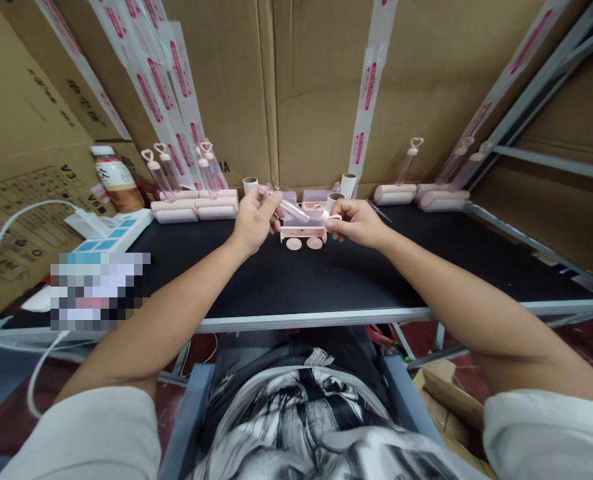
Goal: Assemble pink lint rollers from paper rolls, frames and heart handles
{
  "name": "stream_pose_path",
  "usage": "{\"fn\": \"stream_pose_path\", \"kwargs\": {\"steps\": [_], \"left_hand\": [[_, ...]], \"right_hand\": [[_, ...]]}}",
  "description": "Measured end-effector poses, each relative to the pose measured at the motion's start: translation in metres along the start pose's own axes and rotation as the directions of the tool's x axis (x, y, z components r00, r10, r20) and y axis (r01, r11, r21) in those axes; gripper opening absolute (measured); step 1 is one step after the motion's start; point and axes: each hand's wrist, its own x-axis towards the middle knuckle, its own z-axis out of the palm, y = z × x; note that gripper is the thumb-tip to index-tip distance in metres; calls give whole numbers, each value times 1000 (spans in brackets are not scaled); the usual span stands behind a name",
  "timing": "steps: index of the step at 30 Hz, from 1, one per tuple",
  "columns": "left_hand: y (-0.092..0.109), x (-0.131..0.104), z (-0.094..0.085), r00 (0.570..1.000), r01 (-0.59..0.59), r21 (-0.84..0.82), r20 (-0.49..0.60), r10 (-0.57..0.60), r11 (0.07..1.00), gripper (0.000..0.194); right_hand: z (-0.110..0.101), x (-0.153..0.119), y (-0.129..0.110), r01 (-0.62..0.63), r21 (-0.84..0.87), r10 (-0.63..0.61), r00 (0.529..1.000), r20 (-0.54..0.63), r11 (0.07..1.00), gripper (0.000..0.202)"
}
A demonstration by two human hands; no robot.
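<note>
Between thumb and fingers, my left hand [257,221] holds a clear tube [295,212] that slants down to the right. My right hand [357,223] is closed on a small pink heart-topped cap [332,218], near the lower end of the tube. Under the tube stands an open pink holder [303,233] on the black table. Two round pink discs, the left disc [294,244] and the right disc [315,243], lie in front of it. White cylinders, one of them upright [347,185], stand behind my hands.
Pink holders with heart-topped tubes stand at the left [176,211] and right [395,194]. A bottle [118,179], a power strip [113,230] and a white cable [6,223] are at far left. Cardboard [316,87] rises behind; a metal frame [541,159] stands right.
</note>
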Motion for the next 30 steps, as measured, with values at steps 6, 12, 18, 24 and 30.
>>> {"fn": "stream_pose_path", "kwargs": {"steps": [6, 12, 18, 24, 30], "left_hand": [[9, -8, 7, 998, 58, -73, 38, -55, 996, 61], [11, -12, 8, 994, 92, -98, 76, -85, 991, 58], [16, -13, 4, 968, 169, -61, 198, -154, 984, 55], [10, -9, -2, 923, 140, 119, 343, -173, 983, 49], [0, 1, -10, 959, 1, 328, 268, -95, 945, 40]], "right_hand": [[13, -4, -4, 111, -91, -113, 993, -21, 990, 62], [13, -5, -1, 103, -122, -104, 995, 0, 987, 58], [6, -4, -2, 106, -127, -101, 994, 49, 986, 45], [1, -4, -6, 188, -385, -95, 964, 248, 903, 26], [-5, -4, -9, 174, -447, -76, 970, 230, 877, 39]]}}
